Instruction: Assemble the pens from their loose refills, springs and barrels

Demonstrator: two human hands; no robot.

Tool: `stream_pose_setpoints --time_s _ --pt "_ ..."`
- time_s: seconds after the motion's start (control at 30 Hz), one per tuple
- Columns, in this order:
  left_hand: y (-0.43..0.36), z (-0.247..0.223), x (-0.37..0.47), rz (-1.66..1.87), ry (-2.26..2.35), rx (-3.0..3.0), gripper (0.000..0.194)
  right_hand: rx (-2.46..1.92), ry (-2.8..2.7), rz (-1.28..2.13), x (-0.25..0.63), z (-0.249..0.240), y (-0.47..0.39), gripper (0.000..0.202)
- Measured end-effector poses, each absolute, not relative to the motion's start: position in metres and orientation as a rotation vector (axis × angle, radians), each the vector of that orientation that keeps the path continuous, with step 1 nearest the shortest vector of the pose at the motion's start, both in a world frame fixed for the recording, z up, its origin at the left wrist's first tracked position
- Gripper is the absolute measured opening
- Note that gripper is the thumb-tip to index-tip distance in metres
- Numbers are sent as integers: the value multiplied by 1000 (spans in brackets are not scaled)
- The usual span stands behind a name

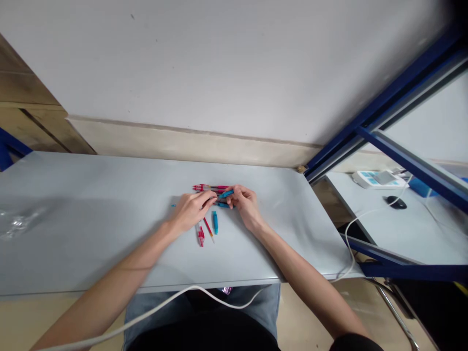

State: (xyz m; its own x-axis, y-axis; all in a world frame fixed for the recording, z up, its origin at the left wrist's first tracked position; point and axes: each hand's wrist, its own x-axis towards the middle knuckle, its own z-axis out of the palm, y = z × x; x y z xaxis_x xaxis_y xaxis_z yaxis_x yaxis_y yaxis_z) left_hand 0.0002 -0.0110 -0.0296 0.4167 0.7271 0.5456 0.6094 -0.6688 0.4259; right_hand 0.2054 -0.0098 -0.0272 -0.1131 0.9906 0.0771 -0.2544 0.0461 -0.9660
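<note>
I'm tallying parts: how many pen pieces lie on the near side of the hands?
3, on the table: clear-and-red piece leftmost, red refill in the middle, blue piece rightmost. The left hand may hide more.

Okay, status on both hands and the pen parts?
Right hand holding blue pen part. Left hand close beside, grip unclear. Loose blue piece, red refill lying nearby.

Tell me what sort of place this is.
Probably a workshop or lab workstation: a long pale grey table against the wall, blue metal framing, and, on the neighbouring surface, a black computer mouse beside a white device with blue keys.
</note>
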Motion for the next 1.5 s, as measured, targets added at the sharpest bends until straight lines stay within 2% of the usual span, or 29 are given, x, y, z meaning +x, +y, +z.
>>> stream_pose_setpoints --time_s 0.43,0.67,0.73,0.9,1.07,1.2,1.3,1.43,1.5 --pt "-10 -29 -3 1066 1199 2451 18 -980 -1228 1343 210 -20 -8 40" --pt "-11 -25 -4 960 1166 2471 28 -1004 -1601 968 207 -10 -17 18" --pt "-14 -22 1 902 1142 2516 35 -945 -1746 846 205 -10 -22 12" --pt "-26 -19 15 913 1036 2629 61 -943 -1799 651 201 -13 -31 17" --pt "-28 -18 15 957 954 2655 78 -1147 -1659 734 197 -13 -33 30" --pt "-21 -10 4 971 998 2661 67 -1131 -1427 953 197 -11 -28 35" --pt "-13 -6 -6 1006 1088 2676 52 -1128 -1287 1026 200 -10 -24 38" --pt "-4 -14 -15 1028 1096 2651 22 -1080 -1225 1111 201 -9 -22 37" --pt "-2 -19 -16 1106 1064 2604 19 -1067 -1233 1150 201 -8 -21 39"
